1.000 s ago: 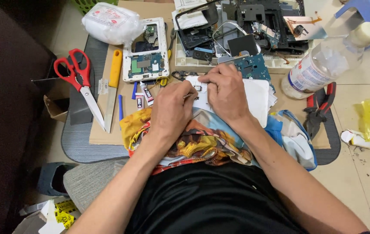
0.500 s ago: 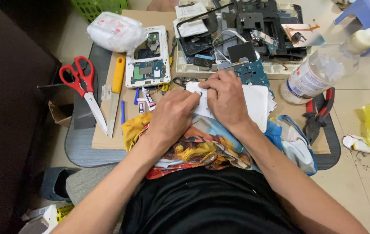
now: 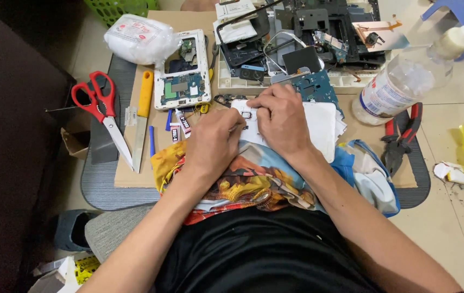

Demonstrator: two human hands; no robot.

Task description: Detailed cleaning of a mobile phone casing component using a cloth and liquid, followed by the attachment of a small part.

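A white device back cover (image 3: pixel 319 125) lies on a colourful cloth (image 3: pixel 248 182) in front of me. My right hand (image 3: pixel 281 116) presses on its upper left part, fingers curled near a small cutout. My left hand (image 3: pixel 213 144) is closed at the cover's left edge; it seems to pinch something thin, which I cannot make out. A blue circuit board (image 3: pixel 319 87) lies just beyond the right hand.
Red-handled scissors (image 3: pixel 101 108) and a yellow-handled knife (image 3: pixel 142 116) lie at left. An opened white tablet (image 3: pixel 183 78) and a white bag (image 3: pixel 137 38) sit behind. Black disassembled parts (image 3: pixel 324 27) fill the back. A clear bottle (image 3: pixel 400 84) and red pliers (image 3: pixel 403 133) are at right.
Both hands stay on the white cover with only slight finger shifts. The view has tilted a little, so everything sits lower in the frame.
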